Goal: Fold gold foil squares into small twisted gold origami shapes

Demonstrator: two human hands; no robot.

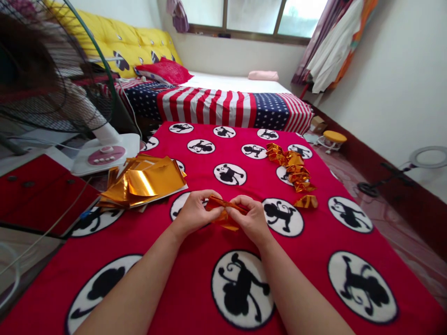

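Observation:
A sheet of gold foil paper (pixel 223 218), partly folded, is pinched between both hands just above the red cloth. My left hand (pixel 198 208) grips its left end, thumb toward the middle. On the right end my right hand (pixel 250 217) is closed, its thumb close to the other thumb. The fingers cover much of the paper, so its full shape is hidden. Off to the left lies a loose stack of flat gold foil sheets (pixel 153 181). Folded gold foil pieces (pixel 298 172) form a row to the right, with a single folded piece (pixel 306 201) at its near end.
Red cloth with monkey prints (pixel 195 288) covers the surface before me. An electric fan (pixel 104 149) stands at the left, close to the foil stack. Behind is a bed with a striped, starred cover (pixel 209 107). A yellow stool (pixel 334 137) and a ring light (pixel 429 157) are at right.

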